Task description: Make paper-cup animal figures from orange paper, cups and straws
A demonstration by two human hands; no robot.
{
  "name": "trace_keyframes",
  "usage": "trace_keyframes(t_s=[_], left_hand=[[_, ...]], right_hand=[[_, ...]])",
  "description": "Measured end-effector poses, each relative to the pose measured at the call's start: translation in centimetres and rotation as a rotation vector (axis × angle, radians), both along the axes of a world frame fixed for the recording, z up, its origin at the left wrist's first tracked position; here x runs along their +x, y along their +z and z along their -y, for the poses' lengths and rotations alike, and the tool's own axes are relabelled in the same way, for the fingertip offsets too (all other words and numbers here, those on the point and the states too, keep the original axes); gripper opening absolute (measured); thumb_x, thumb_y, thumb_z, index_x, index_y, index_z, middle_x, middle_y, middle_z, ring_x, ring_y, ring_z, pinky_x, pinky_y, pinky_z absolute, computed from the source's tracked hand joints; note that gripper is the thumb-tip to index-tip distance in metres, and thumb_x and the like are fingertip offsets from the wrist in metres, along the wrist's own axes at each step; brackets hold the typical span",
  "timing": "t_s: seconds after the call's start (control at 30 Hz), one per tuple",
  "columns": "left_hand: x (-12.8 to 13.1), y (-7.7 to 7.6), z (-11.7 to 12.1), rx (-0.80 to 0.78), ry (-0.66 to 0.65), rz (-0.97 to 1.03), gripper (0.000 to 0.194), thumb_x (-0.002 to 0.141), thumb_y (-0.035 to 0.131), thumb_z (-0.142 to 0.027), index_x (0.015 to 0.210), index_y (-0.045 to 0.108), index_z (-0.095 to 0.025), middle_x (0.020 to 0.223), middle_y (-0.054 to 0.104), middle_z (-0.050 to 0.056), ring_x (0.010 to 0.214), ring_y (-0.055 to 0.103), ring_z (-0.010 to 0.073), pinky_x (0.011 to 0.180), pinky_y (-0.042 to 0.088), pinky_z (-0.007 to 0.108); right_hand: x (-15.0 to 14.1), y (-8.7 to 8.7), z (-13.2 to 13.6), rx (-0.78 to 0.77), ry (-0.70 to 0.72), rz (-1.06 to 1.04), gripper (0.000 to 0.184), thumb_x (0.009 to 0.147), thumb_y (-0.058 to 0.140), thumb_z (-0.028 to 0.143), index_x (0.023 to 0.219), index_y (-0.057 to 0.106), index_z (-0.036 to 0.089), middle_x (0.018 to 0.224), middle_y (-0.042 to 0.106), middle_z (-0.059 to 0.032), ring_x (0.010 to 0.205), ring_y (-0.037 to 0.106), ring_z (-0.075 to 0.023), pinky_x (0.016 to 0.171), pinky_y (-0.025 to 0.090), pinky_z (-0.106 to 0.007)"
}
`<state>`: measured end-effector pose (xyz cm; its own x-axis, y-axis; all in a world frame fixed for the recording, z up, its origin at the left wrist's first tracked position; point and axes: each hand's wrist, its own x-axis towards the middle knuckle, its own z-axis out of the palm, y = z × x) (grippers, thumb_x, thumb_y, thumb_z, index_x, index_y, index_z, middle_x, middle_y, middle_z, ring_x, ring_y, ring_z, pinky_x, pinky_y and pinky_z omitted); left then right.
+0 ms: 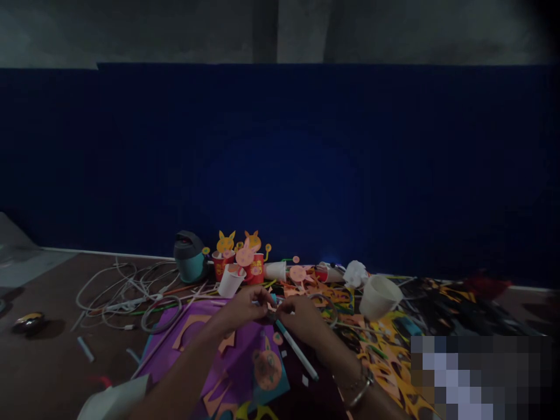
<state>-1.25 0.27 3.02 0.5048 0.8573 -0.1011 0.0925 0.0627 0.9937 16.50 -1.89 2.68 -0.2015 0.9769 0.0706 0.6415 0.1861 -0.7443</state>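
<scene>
My left hand (pixel 248 304) and my right hand (pixel 298 316) meet above the craft papers, thumbs and fingertips pinched close together. Whatever small thing lies between them is too dark to make out. A white and teal marker (pixel 297 351) slants down from just beneath my right fingers. Below the hands is a purple sheet (pixel 205 350), and on it lies a blue paper with an orange animal-face cutout (pixel 266 368). Just beyond my left hand stands a tilted white paper cup (pixel 231 281) with a pink paper animal (pixel 246 252) above it.
Red cups (pixel 256 268) with orange paper animals stand at the back beside a teal-grey bottle (pixel 190 259). White cables (pixel 118 291) sprawl at left. A white cup (pixel 380 296) and cut paper scraps (pixel 389 361) lie at right. A blue partition (pixel 280 163) rises behind.
</scene>
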Motion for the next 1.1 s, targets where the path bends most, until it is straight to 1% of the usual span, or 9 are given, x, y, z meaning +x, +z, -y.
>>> trace_keyframes(t_s=[0.2,0.33,0.53,0.7,0.77,0.83,0.93,1.03,1.1], left_hand=[[0.0,0.6,0.1,-0.018,-0.003,0.009,0.028,0.064,0.069,-0.028,0.085,0.058,-0.014,0.077,0.054,-0.002,0.062,0.059,0.0107,0.063,0.051,0.029],[0.0,0.9,0.2,0.002,-0.037,0.008,0.026,0.066,0.069,-0.028,0.085,0.058,-0.014,0.078,0.055,-0.001,0.062,0.060,0.0113,0.062,0.050,0.029],[0.0,0.8,0.2,0.012,-0.066,0.008,0.027,0.067,0.069,-0.030,0.086,0.057,-0.015,0.075,0.055,-0.002,0.062,0.060,0.0113,0.062,0.050,0.029],[0.0,0.7,0.2,0.013,-0.071,0.010,0.028,0.067,0.069,-0.031,0.086,0.057,-0.014,0.078,0.055,-0.001,0.062,0.060,0.0113,0.060,0.051,0.029],[0.0,0.6,0.2,0.014,-0.079,0.003,0.028,0.068,0.069,-0.031,0.087,0.057,-0.014,0.075,0.056,-0.001,0.060,0.060,0.0110,0.059,0.051,0.028],[0.0,0.6,0.2,0.010,-0.085,-0.013,0.028,0.068,0.069,-0.032,0.086,0.056,-0.014,0.073,0.057,-0.001,0.057,0.059,0.0103,0.057,0.051,0.027],[0.1,0.9,0.3,-0.011,-0.064,-0.015,0.032,0.066,0.070,-0.034,0.088,0.056,-0.015,0.071,0.057,-0.002,0.056,0.060,0.0107,0.056,0.050,0.026],[0.1,1.3,0.4,-0.035,-0.010,-0.011,0.035,0.066,0.070,-0.036,0.091,0.056,-0.016,0.073,0.059,-0.002,0.058,0.060,0.0117,0.056,0.048,0.025],[0.2,1.3,0.4,-0.022,0.004,-0.035,0.032,0.067,0.069,-0.038,0.086,0.058,-0.015,0.070,0.060,-0.001,0.059,0.059,0.0113,0.056,0.046,0.024]], right_hand=[[0.3,-0.8,-0.6,-0.116,0.055,-0.141,0.015,0.066,0.061,0.024,0.070,0.070,0.013,0.060,0.066,-0.0015,0.056,0.056,-0.0125,0.050,0.037,-0.019],[0.5,-1.0,-0.6,-0.123,0.053,-0.183,0.016,0.066,0.064,0.028,0.070,0.070,0.013,0.062,0.067,-0.0019,0.058,0.056,-0.0129,0.052,0.038,-0.020],[0.4,-0.3,-0.3,-0.160,0.108,-0.232,0.015,0.066,0.063,0.025,0.073,0.072,0.014,0.065,0.068,-0.0023,0.061,0.058,-0.0145,0.055,0.041,-0.022],[0.6,-0.5,-0.2,-0.307,0.196,-0.406,0.023,0.064,0.067,0.028,0.082,0.070,0.014,0.070,0.068,-0.0011,0.062,0.058,-0.0137,0.058,0.042,-0.022],[0.7,-0.6,-0.2,-0.358,0.220,-0.443,0.023,0.061,0.069,0.027,0.080,0.070,0.014,0.070,0.068,-0.0010,0.062,0.058,-0.0131,0.060,0.042,-0.022],[0.8,-0.6,-0.2,-0.368,0.206,-0.420,0.018,0.060,0.070,0.026,0.073,0.069,0.013,0.065,0.066,-0.0003,0.060,0.056,-0.0124,0.059,0.042,-0.023],[0.7,-0.5,-0.2,-0.321,0.155,-0.411,0.012,0.061,0.068,0.025,0.064,0.067,0.014,0.056,0.062,0.0015,0.055,0.053,-0.0112,0.057,0.041,-0.022],[0.5,-0.4,-0.3,-0.292,0.076,-0.525,0.015,0.061,0.068,0.030,0.063,0.064,0.015,0.055,0.060,0.0027,0.053,0.050,-0.0098,0.054,0.038,-0.021],[0.4,-0.4,-0.4,-0.299,0.040,-0.598,0.019,0.062,0.068,0.034,0.063,0.063,0.016,0.054,0.059,0.0032,0.049,0.047,-0.0086,0.050,0.036,-0.020]])
